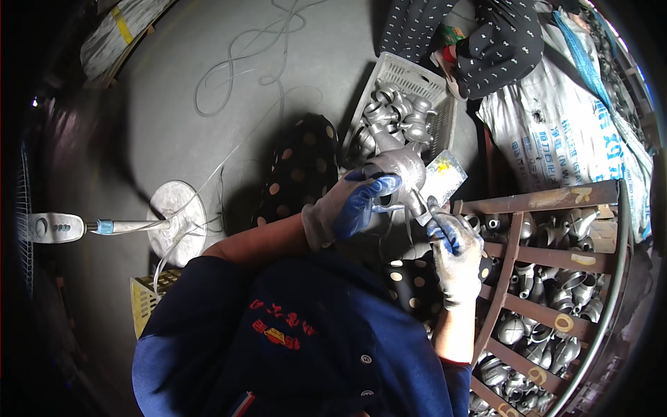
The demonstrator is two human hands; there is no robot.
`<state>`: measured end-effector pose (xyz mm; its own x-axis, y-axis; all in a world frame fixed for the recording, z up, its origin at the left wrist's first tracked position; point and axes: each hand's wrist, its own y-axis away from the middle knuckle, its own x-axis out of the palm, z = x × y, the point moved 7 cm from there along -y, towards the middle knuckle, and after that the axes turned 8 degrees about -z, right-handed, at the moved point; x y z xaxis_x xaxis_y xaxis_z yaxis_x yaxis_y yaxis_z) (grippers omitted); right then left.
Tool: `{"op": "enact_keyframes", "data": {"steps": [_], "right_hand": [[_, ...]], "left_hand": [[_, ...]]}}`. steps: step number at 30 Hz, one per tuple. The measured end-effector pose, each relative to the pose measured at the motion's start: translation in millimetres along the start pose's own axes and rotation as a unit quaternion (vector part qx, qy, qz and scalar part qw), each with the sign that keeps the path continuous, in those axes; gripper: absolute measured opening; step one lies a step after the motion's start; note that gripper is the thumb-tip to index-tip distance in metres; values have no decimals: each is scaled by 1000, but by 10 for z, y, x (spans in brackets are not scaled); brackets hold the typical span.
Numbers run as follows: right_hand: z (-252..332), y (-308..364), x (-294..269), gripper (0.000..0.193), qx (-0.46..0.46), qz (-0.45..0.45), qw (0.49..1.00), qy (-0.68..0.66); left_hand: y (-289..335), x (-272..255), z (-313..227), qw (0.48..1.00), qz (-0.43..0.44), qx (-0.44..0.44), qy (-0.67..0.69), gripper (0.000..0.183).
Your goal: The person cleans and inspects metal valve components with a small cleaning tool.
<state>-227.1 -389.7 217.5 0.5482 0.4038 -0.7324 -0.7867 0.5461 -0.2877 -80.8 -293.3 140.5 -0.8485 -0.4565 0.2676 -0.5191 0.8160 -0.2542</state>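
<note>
A dull grey metal teapot with a short spout is held up above my lap. My left hand, in a white glove with a blue coating, is wrapped around its near left side. My right hand, gloved the same way, is closed beside the spout's end. Its fingers pinch together, and what they hold, if anything, I cannot make out. Just behind the teapot lies a pale flat piece with a yellow patch. Beyond it, a light plastic crate contains several similar grey pots.
On the right, a rusty metal rack holds many grey pots. White woven sacks lie behind it. Another person's patterned trouser leg is by the crate. A standing fan lies left, with a cable on the floor.
</note>
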Motion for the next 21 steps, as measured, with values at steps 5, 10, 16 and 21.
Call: {"op": "enact_keyframes", "data": {"steps": [5, 10, 16, 21], "right_hand": [[-23, 1, -12, 20, -34, -13, 999, 24], [58, 41, -18, 20, -46, -11, 996, 75], [117, 108, 2, 22, -58, -1, 982, 181], [126, 45, -29, 17, -33, -5, 995, 92]], "left_hand": [[24, 23, 60, 993, 25, 72, -94, 40], [35, 17, 120, 999, 12, 38, -2, 41], [31, -4, 180, 999, -24, -18, 36, 43], [63, -36, 109, 987, -11, 94, -132, 48]]}}
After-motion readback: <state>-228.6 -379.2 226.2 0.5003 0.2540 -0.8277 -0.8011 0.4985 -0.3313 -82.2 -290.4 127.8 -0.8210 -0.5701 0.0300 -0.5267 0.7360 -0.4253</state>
